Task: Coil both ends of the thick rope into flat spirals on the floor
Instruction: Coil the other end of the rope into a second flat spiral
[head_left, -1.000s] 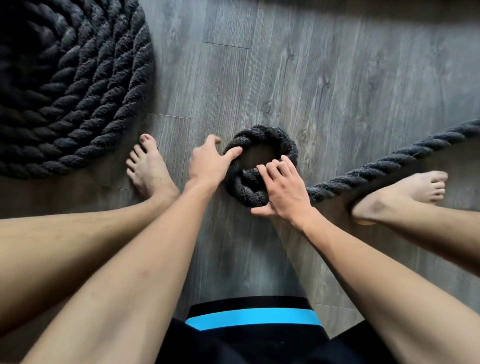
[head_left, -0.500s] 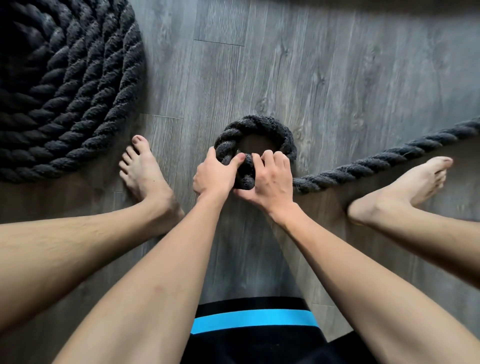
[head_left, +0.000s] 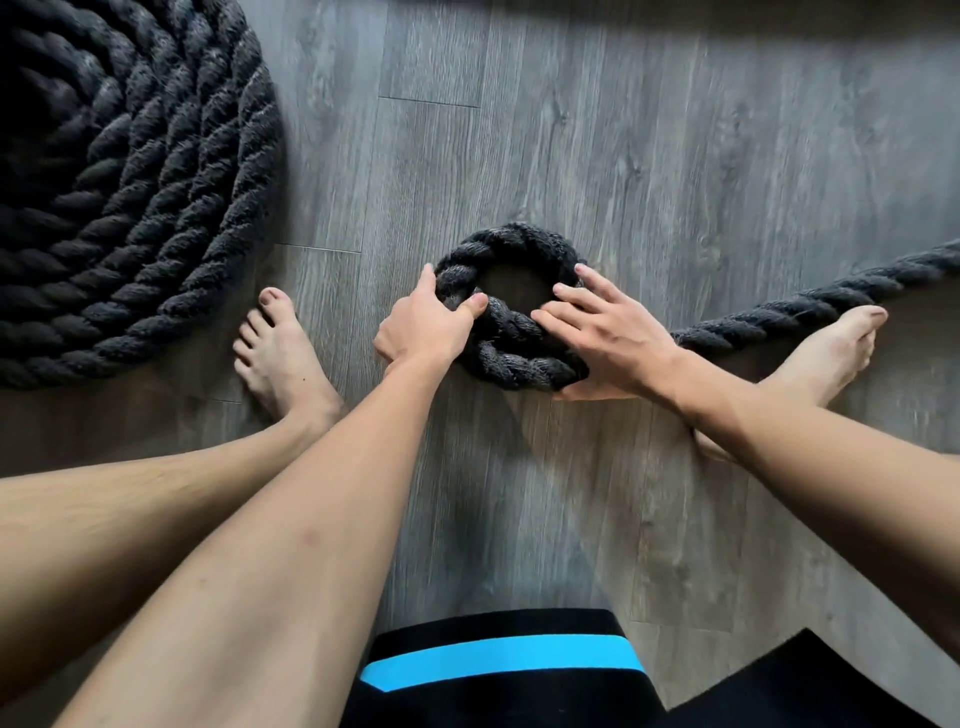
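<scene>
A thick black twisted rope lies on the grey plank floor. One end forms a large flat spiral (head_left: 130, 197) at the upper left. The other end makes a small loose ring (head_left: 506, 249) in the middle, with an open hole at its centre. My left hand (head_left: 428, 325) grips the ring's left side, thumb hooked over the rope. My right hand (head_left: 605, 338) lies on the ring's right side with fingers spread straight and the thumb under the lower turn. The free rope (head_left: 810, 306) runs off to the right edge.
My bare left foot (head_left: 280, 358) stands between the big spiral and the ring. My bare right foot (head_left: 831, 353) rests just below the rope's free run. Black shorts with a blue stripe (head_left: 498, 665) fill the bottom.
Both hands moved apart from the ring's lower middle to its two sides. The right hand went from gripping the rope to lying spread over it. The ring sits slightly wider.
</scene>
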